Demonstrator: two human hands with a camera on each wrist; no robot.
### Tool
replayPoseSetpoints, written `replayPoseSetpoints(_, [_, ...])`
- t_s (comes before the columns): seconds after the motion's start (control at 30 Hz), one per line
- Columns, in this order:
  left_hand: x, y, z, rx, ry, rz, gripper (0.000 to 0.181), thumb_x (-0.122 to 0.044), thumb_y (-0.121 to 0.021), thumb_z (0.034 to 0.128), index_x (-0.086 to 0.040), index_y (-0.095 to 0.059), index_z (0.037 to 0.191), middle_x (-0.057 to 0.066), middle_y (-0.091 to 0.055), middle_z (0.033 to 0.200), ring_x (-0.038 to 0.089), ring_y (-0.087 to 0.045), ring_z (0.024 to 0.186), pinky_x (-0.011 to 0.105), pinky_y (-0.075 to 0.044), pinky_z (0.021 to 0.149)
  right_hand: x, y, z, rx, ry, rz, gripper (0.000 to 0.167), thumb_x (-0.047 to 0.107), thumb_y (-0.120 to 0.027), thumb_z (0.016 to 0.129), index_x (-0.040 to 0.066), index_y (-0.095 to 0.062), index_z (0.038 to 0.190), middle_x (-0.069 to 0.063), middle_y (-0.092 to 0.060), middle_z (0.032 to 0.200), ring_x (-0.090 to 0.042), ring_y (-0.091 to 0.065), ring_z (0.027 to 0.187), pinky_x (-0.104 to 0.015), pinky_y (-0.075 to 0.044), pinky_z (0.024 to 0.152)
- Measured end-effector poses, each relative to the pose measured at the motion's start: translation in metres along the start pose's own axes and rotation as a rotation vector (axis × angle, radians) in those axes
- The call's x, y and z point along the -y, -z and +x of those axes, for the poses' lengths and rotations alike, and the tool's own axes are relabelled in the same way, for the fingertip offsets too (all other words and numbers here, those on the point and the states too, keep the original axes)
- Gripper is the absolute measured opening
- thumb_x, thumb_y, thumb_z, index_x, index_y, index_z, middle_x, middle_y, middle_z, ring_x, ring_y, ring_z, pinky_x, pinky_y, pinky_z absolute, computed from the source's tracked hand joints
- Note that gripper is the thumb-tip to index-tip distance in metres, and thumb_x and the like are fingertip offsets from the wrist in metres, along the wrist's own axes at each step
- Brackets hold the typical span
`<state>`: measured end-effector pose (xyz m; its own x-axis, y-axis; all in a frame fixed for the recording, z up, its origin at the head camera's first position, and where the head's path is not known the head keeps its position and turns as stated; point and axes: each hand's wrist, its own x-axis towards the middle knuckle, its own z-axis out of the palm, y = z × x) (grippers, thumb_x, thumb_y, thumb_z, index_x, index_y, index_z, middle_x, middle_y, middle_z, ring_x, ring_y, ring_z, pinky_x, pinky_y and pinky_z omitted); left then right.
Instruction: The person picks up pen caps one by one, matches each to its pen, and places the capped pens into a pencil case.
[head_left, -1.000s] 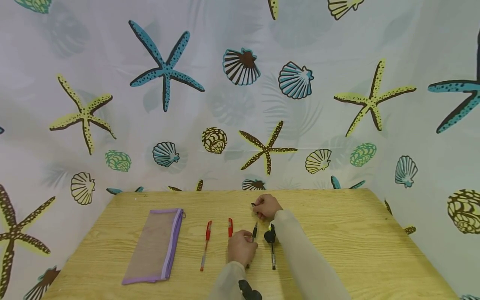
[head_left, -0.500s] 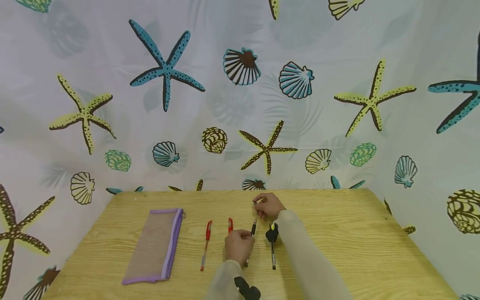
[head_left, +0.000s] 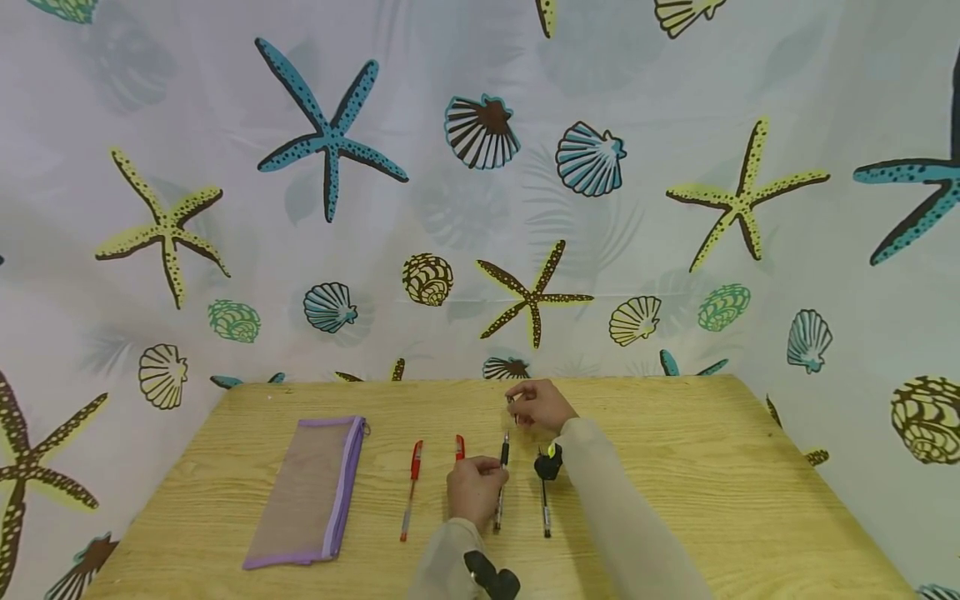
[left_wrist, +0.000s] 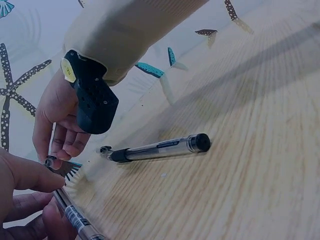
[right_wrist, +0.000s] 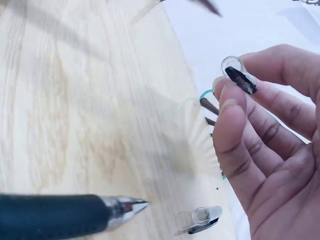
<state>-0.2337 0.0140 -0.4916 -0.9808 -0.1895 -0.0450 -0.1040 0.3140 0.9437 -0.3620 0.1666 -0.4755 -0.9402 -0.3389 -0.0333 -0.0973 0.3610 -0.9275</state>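
In the head view my left hand (head_left: 475,492) pinches an uncapped black gel pen (head_left: 504,454), its metal tip pointing away from me. The pen's clear barrel (left_wrist: 75,216) shows between thumb and fingers in the left wrist view. My right hand (head_left: 543,406), just beyond that tip, pinches a clear pen cap (right_wrist: 241,77) with a black clip between thumb and fingertips. Cap and pen tip are apart. A second black pen (left_wrist: 160,148) lies on the table to the right. A small clear-and-black piece (right_wrist: 204,218) lies on the wood; whether it joins that pen I cannot tell.
Left of my hands lies a red pen (head_left: 412,487). Another red pen (head_left: 460,447) is partly hidden by my left hand. Further left, a mesh pouch with purple edging (head_left: 307,492) lies flat on the wooden table (head_left: 712,483). A patterned curtain (head_left: 480,208) stands behind.
My right hand has moved slightly away and to the right with the cap. My left hand has shifted a little left, and the pen in it now points more straight ahead.
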Motion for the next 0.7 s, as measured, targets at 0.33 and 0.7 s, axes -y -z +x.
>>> replayPoseSetpoints(0.33, [0.000,0.002,-0.001,0.024,0.034,-0.041,0.012,-0.009,-0.071,0.0830,-0.004,-0.074,0.093,0.002,-0.069,0.080,0.013,-0.060,0.066,0.030,-0.050,0.056,0.005,0.002,-0.003,0.032,0.023,0.046,0.037,0.007,-0.063,0.091,-0.010,-0.056,0.123,-0.029,-0.065,0.087,-0.026,-0.061,0.065,-0.048,-0.053,0.068])
replayPoseSetpoints(0.7, [-0.002,0.002,0.000,0.046,0.059,-0.066,0.014,-0.010,-0.072,0.0835,-0.003,-0.073,0.095,0.003,-0.069,0.082,0.013,-0.061,0.069,0.029,-0.050,0.059,-0.001,0.002,-0.008,0.031,0.078,0.085,0.036,0.009,-0.064,0.091,-0.010,-0.059,0.120,-0.019,-0.068,0.083,-0.027,-0.063,0.067,-0.035,-0.054,0.062])
